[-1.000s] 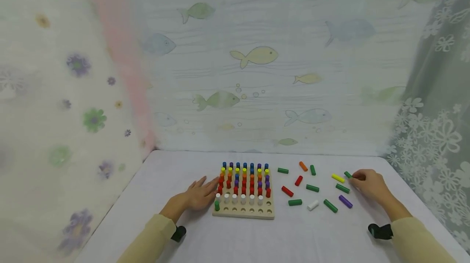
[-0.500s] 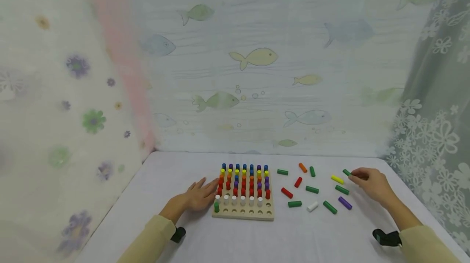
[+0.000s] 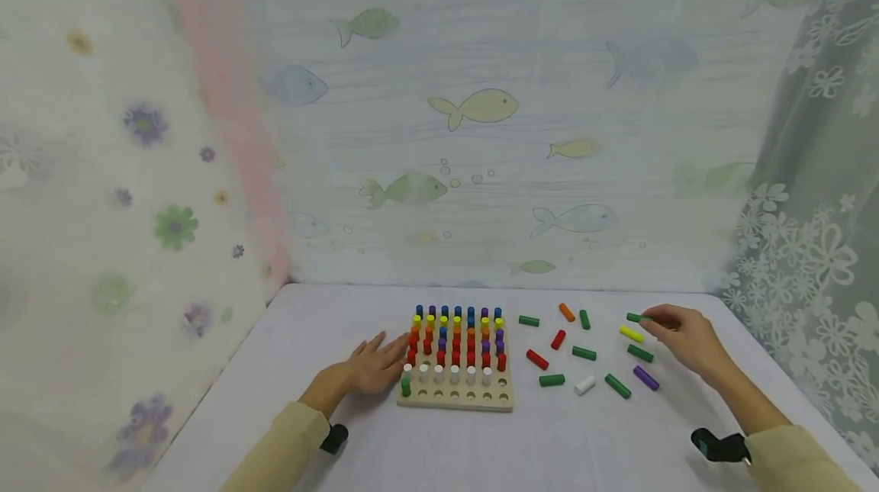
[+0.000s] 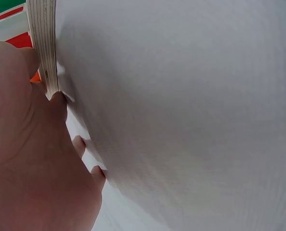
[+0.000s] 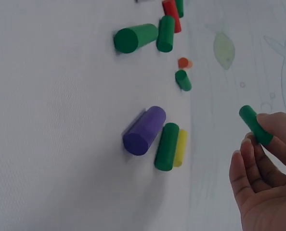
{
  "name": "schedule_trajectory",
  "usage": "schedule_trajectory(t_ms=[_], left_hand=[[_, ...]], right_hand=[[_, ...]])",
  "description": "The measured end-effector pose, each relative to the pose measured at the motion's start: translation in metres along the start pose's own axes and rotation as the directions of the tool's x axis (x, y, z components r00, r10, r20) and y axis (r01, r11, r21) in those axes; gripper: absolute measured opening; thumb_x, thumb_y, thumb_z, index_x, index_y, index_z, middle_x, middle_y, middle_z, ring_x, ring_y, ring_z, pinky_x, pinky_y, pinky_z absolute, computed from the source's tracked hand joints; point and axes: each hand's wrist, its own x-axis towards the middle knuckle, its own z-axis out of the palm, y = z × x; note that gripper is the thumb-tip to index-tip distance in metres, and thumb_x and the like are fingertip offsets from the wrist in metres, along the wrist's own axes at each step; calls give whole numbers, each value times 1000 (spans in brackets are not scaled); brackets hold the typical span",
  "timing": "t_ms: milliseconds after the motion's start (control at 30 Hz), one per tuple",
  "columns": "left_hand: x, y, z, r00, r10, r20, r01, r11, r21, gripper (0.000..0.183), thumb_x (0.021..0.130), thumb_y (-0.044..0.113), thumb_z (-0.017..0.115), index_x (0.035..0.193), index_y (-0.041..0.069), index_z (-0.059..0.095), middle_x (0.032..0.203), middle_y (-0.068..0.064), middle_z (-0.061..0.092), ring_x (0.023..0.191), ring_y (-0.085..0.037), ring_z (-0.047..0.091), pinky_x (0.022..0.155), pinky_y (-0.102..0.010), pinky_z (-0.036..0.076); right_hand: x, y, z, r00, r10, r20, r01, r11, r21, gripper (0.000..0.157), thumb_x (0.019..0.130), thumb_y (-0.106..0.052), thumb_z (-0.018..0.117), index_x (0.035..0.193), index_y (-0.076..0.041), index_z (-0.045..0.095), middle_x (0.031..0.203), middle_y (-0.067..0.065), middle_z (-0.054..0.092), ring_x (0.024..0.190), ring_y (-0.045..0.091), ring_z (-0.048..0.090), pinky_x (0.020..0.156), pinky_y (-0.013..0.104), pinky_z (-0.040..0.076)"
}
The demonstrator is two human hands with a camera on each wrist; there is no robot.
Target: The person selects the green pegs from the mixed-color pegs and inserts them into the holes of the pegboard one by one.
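My right hand (image 3: 683, 333) pinches a green peg (image 3: 635, 317) between thumb and fingers; in the right wrist view the same peg (image 5: 255, 124) is held up off the cloth. At the left, my left hand (image 3: 374, 364) rests with spread fingers on the table against the side of a wooden pegboard (image 3: 455, 404). The left wrist view shows the hand (image 4: 37, 154) touching the board's edge (image 4: 43, 43). Rows of blue, yellow, orange, red, purple and white pegs stand in the board. A single green peg (image 3: 406, 387) stands in the front row's left hole; the other holes there are bare.
Loose pegs lie on the white cloth right of the board: several green ones (image 3: 618, 386), two red (image 3: 538, 358), an orange (image 3: 566, 312), a yellow (image 3: 632, 334), a purple (image 3: 645, 377) and a white (image 3: 585, 384). A patterned curtain (image 3: 474, 172) hangs behind the table.
My right hand has lifted the green peg slightly and shifted it to the left, above the yellow peg. The left hand stays in place.
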Motion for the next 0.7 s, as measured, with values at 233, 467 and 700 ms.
schedule_trajectory(t_ms=[233, 467, 700], left_hand=[[-1, 1, -2, 1000, -7, 4, 7, 1000, 3, 62, 110, 41, 39, 165, 22, 20, 170, 0, 24, 158, -36, 6, 124, -62, 6], [0, 2, -4, 1000, -4, -8, 4, 1000, 5, 61, 110, 40, 39, 165, 20, 22, 170, -1, 25, 158, -37, 6, 124, -63, 6], [-1, 0, 0, 1000, 3, 0, -3, 1000, 16, 61, 110, 38, 38, 165, 20, 21, 170, -1, 24, 157, -38, 7, 124, -63, 7]], right_hand=[[0, -15, 5, 1000, -6, 3, 6, 999, 33, 36, 102, -30, 65, 119, 1, 68, 110, 16, 71, 97, 25, 64, 70, 24, 54], [-1, -31, 8, 999, -33, 9, 32, 994, 102, 34, 100, -27, 68, 117, 2, 67, 104, 15, 71, 88, 22, 63, 68, 26, 54], [-6, -40, 11, 998, -63, 29, 58, 986, 156, 31, 100, -26, 69, 116, 2, 68, 103, 15, 72, 85, 12, 65, 71, 30, 56]])
